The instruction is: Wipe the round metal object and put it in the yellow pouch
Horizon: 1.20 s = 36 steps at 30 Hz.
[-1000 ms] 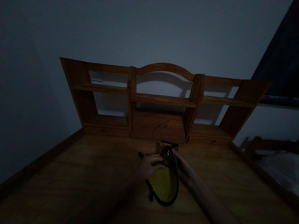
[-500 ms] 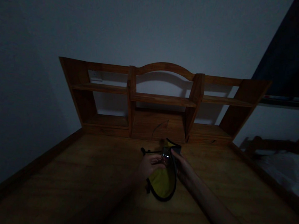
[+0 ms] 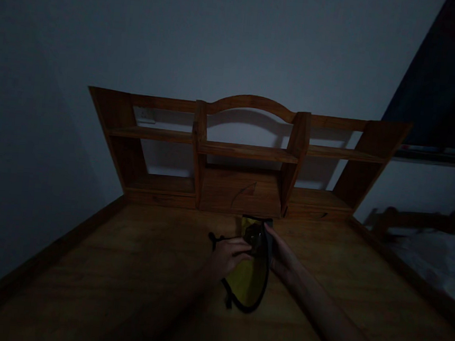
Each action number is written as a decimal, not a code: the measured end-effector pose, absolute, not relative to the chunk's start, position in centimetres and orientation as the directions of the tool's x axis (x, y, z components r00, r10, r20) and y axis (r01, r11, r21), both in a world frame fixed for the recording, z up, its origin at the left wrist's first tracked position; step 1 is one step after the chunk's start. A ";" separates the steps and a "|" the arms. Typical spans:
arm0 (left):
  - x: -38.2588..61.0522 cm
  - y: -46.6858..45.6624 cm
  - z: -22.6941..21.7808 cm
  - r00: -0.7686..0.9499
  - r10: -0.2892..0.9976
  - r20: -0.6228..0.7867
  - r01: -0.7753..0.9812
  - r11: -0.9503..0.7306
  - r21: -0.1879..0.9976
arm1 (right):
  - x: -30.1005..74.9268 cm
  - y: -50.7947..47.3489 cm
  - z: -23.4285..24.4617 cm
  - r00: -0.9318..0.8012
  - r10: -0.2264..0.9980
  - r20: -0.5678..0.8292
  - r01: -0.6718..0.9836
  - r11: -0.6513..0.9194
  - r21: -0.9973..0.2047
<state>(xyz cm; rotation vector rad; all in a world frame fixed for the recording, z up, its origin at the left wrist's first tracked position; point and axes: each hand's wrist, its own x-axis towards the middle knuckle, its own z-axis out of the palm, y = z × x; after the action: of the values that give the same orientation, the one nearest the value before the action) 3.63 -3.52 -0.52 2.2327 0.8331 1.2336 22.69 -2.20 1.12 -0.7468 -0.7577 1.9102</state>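
Observation:
A yellow cloth piece with black edging (image 3: 250,284), like an unfolded pouch, is between my hands above the desk. Black straps with small dark ends stick out on its left side. My right hand (image 3: 283,257) grips its right edge, thumb on top and fingers behind. Against the yellow lining is a small dark, glossy object (image 3: 254,234); its kind is too dim to make out. My left hand (image 3: 228,255) has its fingers closed at the lower left of this object, thumb and fingertips pinched together. Part of the cloth is hidden behind the left hand.
A wooden shelf unit (image 3: 249,151) with small drawers stands at the back of the wooden desk (image 3: 143,269), against a pale wall. Raised edges run along the desk's sides. At right are a dark window (image 3: 450,84) and pale bedding (image 3: 438,258). The room is dim.
The cloth has shifted slightly toward me, and its upper flap now lies more to the left. The glossy object has turned and lost its bright glint. Both hands keep their hold.

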 end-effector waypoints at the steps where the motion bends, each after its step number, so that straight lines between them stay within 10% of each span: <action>1: 3.7 -3.5 -0.6 0.423 0.679 0.600 0.283 -0.728 0.624 | 22.7 -2.1 1.0 -0.383 0.902 -0.199 -0.529 -0.391 -0.754; 20: 2.9 -4.3 1.6 0.618 0.376 0.691 0.521 -0.854 -0.001 | 22.7 -2.6 2.7 -0.364 0.930 -0.049 -0.592 -0.271 -0.759; 27: 3.0 -5.1 2.7 0.740 0.365 0.565 0.568 -0.789 -0.234 | 22.4 -2.4 2.5 -0.055 0.998 0.023 -0.508 -0.008 -0.861; 36: 3.5 -5.3 2.3 0.784 0.324 0.530 0.555 -0.749 -0.363 | 22.7 -2.4 1.4 -0.044 0.972 0.232 -0.074 0.229 -0.971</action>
<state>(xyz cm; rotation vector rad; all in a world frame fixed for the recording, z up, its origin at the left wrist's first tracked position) 3.51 -5.26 2.32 3.4468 0.9180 0.8450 22.70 -2.39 1.41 -0.9624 -1.2978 1.1045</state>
